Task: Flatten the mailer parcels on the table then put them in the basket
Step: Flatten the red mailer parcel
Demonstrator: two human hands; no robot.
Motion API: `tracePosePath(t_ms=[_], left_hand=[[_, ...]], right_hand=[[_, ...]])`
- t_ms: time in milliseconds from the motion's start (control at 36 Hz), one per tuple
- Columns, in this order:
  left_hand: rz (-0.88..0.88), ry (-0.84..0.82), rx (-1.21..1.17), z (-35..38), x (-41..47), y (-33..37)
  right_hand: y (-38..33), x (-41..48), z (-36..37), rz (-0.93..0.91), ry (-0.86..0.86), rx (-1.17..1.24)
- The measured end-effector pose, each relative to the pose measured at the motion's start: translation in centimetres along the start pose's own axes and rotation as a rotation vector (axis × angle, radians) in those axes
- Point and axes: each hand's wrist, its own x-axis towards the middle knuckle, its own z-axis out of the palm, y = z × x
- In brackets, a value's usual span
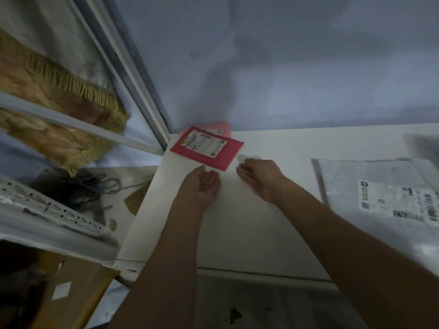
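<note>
Red flat mailer w/ white label [206, 148] is seen at 12 o'clock on white table [237, 222], apparently flattened; grey poly mailer [380, 193] at 3 o'clock. Left hand [202, 186] & right hand [259, 176] are held just beside red one, fingers relaxed, nothing gripped. Basket unseen; binning judged pending.

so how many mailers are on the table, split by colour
red mailer: 1
pink mailer, partly under the red one: 1
grey translucent mailer: 1
total: 3
The blurred grey shape at the far right is too unclear to count.
</note>
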Motion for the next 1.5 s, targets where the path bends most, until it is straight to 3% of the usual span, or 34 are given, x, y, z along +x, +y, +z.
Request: tracePosePath(t_ms=[222,389,444,500,583,611,694,889,1222,1306,1389,1500], left_hand=[[-0.02,-0.019,0.024,1.0,1.9,0.6],[-0.013,-0.031,0.017,0.7,2.1,0.5],[-0.012,-0.028,0.026,0.5,1.9,0.4],[-0.02,-0.022,0.009,0.0,1.7,0.2],[-0.02,-0.03,-0.037,-0.4,1.4,0.0],[-0.015,-0.037,-0.05,-0.5,1.2,-0.1],[0.014,-0.038,-0.045,-0.6,0.9,-0.1],[0.054,0.01,-0.055,-0.4,0.2,-0.8],[0.117,0.111,0.05,-3.0,-2.8,-0.9],[0.14,0.131,0.125,-3.6,-3.2,-0.3],[0.178,0.165,0.215,-3.8,-3.7,0.1],[0.348,0.282,0.548,-4.3,-3.3,0.5]], right_hand=[[-0.5,1.9,1.7,0.072,0.0,0.082],[0.0,2.8,2.9,-0.021,0.054,-0.01],[0.5,3.1,3.1,-0.181,0.125,-0.343],[1.2,3.1,3.0,-0.457,0.229,-0.807],[2.9,3.6,2.2,-0.896,0.161,-1.244],[3.5,4.0,1.9,-0.95,0.101,-1.4],[4.0,3.6,1.4,-0.794,-0.07,-1.713],[3.1,2.1,-0.5,-0.701,-0.151,-1.861],[1.8,-2.3,-6.0,-0.763,-0.227,-1.832],[0.8,-3.7,-6.8,-0.763,-0.234,-1.726],[-0.4,-4.7,-7.6,-0.64,-0.181,-1.634],[-1.6,-5.5,-7.8,-0.496,-0.029,-1.541]])
